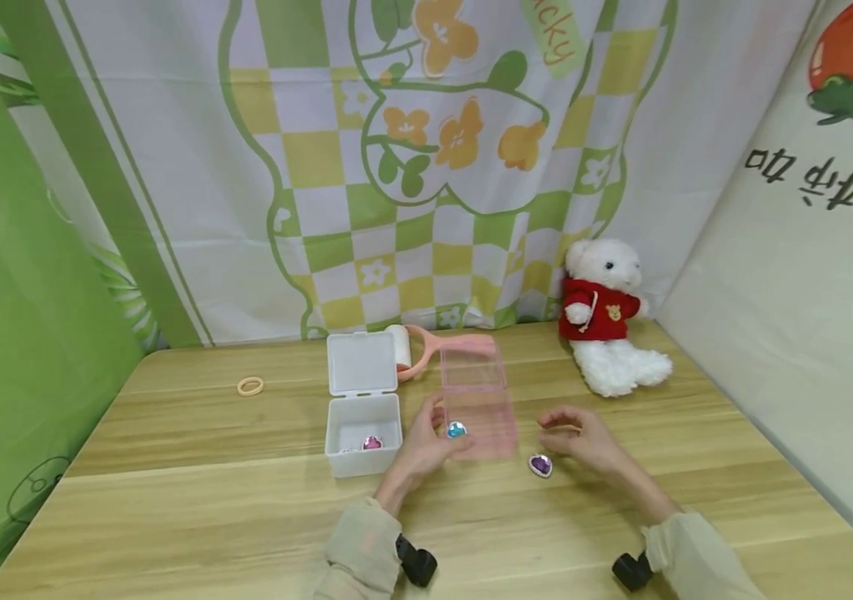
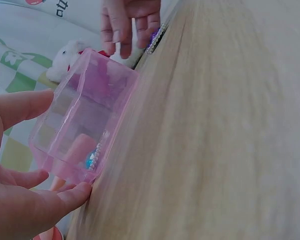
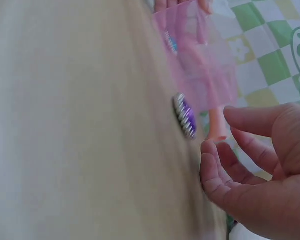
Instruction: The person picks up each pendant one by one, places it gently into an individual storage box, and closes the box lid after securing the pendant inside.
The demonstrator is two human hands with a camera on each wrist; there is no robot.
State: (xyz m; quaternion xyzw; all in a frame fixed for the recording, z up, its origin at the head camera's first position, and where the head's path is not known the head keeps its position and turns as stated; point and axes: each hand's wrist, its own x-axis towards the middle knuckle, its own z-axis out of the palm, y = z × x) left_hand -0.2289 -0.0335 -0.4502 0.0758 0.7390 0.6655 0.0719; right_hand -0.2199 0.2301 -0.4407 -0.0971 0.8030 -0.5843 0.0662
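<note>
A clear pink box stands with its lid raised, a blue gem inside. My left hand holds the box by its left end; the left wrist view shows thumb and fingers on either side of the box. Just right of the box, a purple heart-shaped gem with a silvery beaded edge lies on the table. Beside that gem is my right hand, its fingers loosely bent and apart, holding nothing. In the right wrist view, a gap separates the hand from the purple gem.
Left of the pink box, an open white box contains a pink gem. Behind them lie a peach-handled roller and, farther left, a small ring. A white plush bear in red sits at the back right.
</note>
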